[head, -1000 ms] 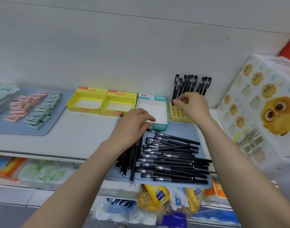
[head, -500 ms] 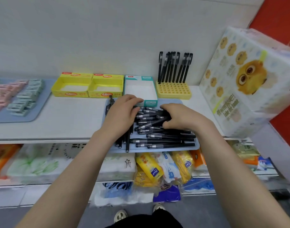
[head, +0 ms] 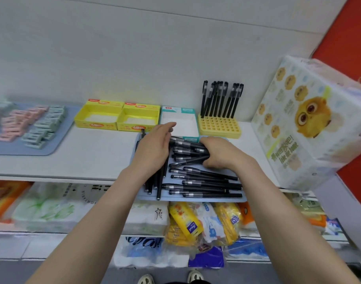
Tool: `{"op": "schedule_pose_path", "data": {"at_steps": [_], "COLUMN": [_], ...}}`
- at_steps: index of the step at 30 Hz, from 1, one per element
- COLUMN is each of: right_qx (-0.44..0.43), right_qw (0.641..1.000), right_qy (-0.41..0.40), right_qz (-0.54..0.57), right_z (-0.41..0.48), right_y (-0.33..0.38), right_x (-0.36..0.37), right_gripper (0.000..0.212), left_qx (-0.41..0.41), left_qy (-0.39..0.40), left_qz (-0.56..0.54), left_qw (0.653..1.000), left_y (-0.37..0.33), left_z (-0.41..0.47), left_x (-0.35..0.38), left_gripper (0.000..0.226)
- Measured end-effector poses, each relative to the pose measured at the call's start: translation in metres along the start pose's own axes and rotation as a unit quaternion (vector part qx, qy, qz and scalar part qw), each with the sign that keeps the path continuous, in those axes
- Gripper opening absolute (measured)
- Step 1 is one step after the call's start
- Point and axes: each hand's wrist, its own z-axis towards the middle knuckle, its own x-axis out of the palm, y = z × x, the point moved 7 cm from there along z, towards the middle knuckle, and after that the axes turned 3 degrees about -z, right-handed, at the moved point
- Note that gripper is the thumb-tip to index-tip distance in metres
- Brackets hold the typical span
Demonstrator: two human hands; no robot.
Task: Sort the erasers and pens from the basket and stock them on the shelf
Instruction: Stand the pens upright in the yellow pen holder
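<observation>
Right hand [head: 222,153] curled over loose pens [head: 204,181] on the blue tray [head: 243,198], whether it has one can't tell. Left hand [head: 155,148] flat, pinning the side bundle (nothing gripped). Advice: pinch one pen by its cap, seat it upright in the yellow holder [head: 219,128].

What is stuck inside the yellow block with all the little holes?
Black pens stand upright in the back row of the yellow block. The front holes look empty. The pens' lower ends are hidden inside the holes.
</observation>
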Motion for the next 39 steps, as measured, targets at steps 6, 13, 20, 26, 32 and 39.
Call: {"op": "schedule_pose_path", "data": {"at_steps": [6,13,20,26,32,39], "right_qx": [-0.032,-0.005,0.02,0.019,-0.013,-0.107], "right_qw": [0.992,0.852,0.837,0.871,0.901,0.967], "right_qy": [-0.037,-0.246,-0.195,-0.197,-0.221,-0.146], "right_qz": [0.114,0.463,0.511,0.45,0.374,0.179], "right_z": [-0.011,-0.019,-0.003,0.013,0.012,0.01], "right_y": [-0.018,-0.047,-0.055,-0.053,-0.019,0.008], "right_x": [-0.013,-0.052,-0.022,-0.018,-0.051,-0.067], "right_gripper": [0.037,0.024,0.035,0.036,0.043,0.043], "left_qx": [-0.033,-0.026,0.0,0.018,-0.109,-0.281], "left_qy": [-0.028,-0.052,-0.036,0.006,0.06,-0.057], "left_qz": [-0.064,-0.096,-0.081,-0.095,-0.352,-0.595], "left_qw": [0.997,0.994,0.996,0.995,0.928,0.751], "left_y": [0.006,-0.003,-0.018,-0.036,-0.051,-0.029], "left_z": [0.01,0.025,0.032,0.047,0.063,0.072], "left_x": [-0.005,0.001,0.011,0.027,0.052,0.058], "left_gripper": [0.038,0.036,0.033,0.068,0.057,0.022]}}
